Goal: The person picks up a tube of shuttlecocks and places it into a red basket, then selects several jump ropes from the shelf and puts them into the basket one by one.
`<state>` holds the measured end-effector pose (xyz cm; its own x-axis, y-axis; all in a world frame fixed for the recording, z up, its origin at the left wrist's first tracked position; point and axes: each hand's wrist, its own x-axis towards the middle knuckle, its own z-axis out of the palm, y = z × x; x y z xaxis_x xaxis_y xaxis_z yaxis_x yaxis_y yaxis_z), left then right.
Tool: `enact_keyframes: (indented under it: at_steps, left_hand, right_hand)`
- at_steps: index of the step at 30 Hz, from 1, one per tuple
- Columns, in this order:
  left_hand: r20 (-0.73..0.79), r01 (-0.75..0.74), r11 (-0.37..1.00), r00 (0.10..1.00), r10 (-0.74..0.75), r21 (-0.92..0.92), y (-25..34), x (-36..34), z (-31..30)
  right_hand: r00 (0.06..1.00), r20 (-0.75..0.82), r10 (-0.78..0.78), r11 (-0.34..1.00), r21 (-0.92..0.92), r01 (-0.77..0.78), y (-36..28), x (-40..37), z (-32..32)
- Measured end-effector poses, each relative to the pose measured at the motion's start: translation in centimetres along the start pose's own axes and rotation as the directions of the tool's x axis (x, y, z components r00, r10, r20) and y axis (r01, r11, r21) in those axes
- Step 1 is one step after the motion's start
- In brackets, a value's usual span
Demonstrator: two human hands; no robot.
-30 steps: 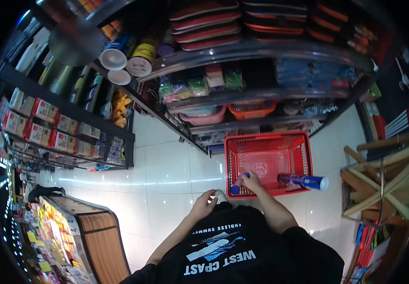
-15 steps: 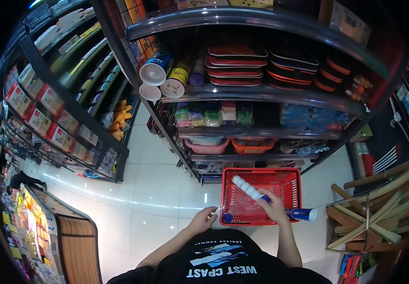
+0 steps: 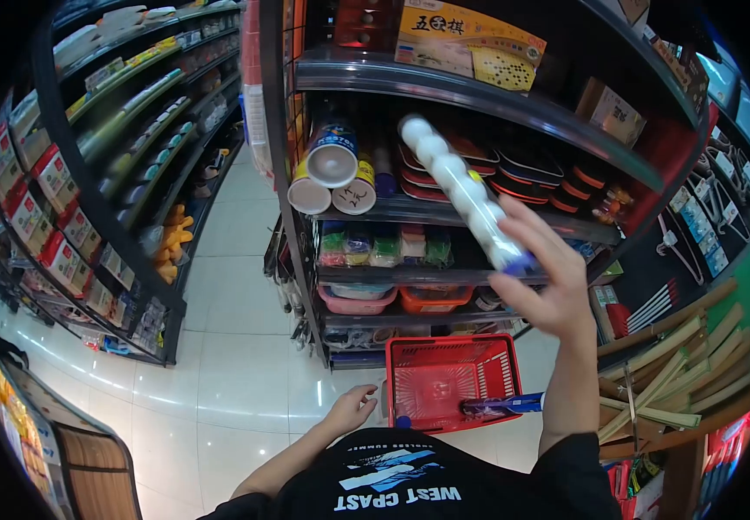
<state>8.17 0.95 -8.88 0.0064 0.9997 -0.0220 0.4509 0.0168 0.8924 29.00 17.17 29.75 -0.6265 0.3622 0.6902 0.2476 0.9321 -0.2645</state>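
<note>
My right hand (image 3: 548, 269) is raised in front of the shelves, its fingers closed round the purple-capped end of a clear tube of white balls (image 3: 457, 186). The tube slants up and to the left. Low at the left, my left hand (image 3: 355, 407) holds nothing, its fingers apart, just left of the red basket (image 3: 455, 345). A blue-purple tube (image 3: 509, 405) lies in the basket, one end over its right rim. On the shelf at upper left stand a blue canister (image 3: 333, 158) and other round tubs (image 3: 353, 196).
Red and black paddle cases (image 3: 527, 173) lie on the shelf behind the ball tube. A yellow board-game box (image 3: 469, 45) sits above. Wooden sticks (image 3: 674, 381) fill a bin at the right. Another rack (image 3: 102, 208) stands at the left, beyond a tiled aisle.
My right hand has lifted the ball tube from over the basket up to the shelf. The view has shifted upward, and my left hand stays low beside the basket.
</note>
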Motion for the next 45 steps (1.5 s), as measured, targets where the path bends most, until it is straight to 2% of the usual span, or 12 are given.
enact_keyframes:
  at_steps: [6, 12, 14, 17, 21, 24, 33, 36, 39, 40, 43, 45]
  left_hand:
    - [-0.056, 0.007, 0.996, 0.998, -0.013, -0.094, -0.7, -1.0, -1.4]
    - [-0.059, 0.050, 0.995, 0.997, -0.055, -0.090, -2.6, -2.2, -2.2]
    - [-0.060, 0.060, 0.994, 0.996, -0.066, -0.094, -3.2, -2.5, -2.2]
    - [-0.054, 0.074, 0.992, 0.995, -0.080, -0.105, -3.6, -2.7, -2.4]
    - [-0.053, 0.068, 0.991, 0.996, -0.074, -0.112, -3.7, -2.7, -2.7]
    - [-0.058, 0.073, 0.991, 0.995, -0.081, -0.115, -3.8, -2.8, -2.9]
    - [-0.004, 0.061, 0.993, 0.998, -0.062, -0.099, -4.3, -2.9, -2.4]
    - [-0.008, 0.063, 0.994, 0.998, -0.064, -0.087, -4.1, -3.2, -2.1]
    - [-0.011, 0.077, 0.994, 0.997, -0.079, -0.079, -4.2, -3.5, -2.0]
    - [-0.022, 0.078, 0.994, 0.997, -0.080, -0.081, -4.3, -3.5, -1.9]
    - [-0.023, 0.120, 0.989, 0.992, -0.122, -0.088, -3.9, -3.7, -1.8]
    - [-0.023, 0.144, 0.985, 0.989, -0.147, -0.095, -4.2, -3.9, -1.4]
  right_hand:
    - [0.997, 0.053, -0.058, 0.987, -0.148, 0.065, 3.7, 8.1, 5.6]
    - [0.970, 0.245, 0.008, 0.940, -0.333, 0.076, 6.9, 12.4, 10.1]
    - [0.942, 0.325, 0.084, 0.891, -0.448, 0.075, 7.9, 13.1, 11.4]
    - [0.934, 0.349, 0.073, 0.802, -0.578, 0.153, 8.9, 13.4, 12.7]
    - [0.918, 0.372, 0.137, 0.782, -0.610, 0.131, 8.6, 13.7, 12.8]
    - [0.941, 0.331, 0.075, 0.839, -0.531, 0.120, 9.2, 13.3, 13.1]
    - [0.954, 0.243, 0.175, 0.818, -0.576, -0.003, 9.0, 12.6, 13.9]
    - [0.985, 0.154, 0.077, 0.852, -0.523, 0.015, 9.2, 11.5, 14.1]
    - [0.992, -0.089, -0.087, 0.917, -0.397, 0.045, 7.6, 10.3, 13.3]
    - [0.992, -0.095, -0.078, 0.919, -0.392, 0.035, 6.7, 9.5, 12.7]
    - [0.960, -0.241, 0.142, 0.989, 0.074, -0.127, 4.5, 5.0, 11.8]
    - [0.948, -0.171, 0.267, 0.954, 0.186, -0.236, 4.3, 0.4, 11.9]
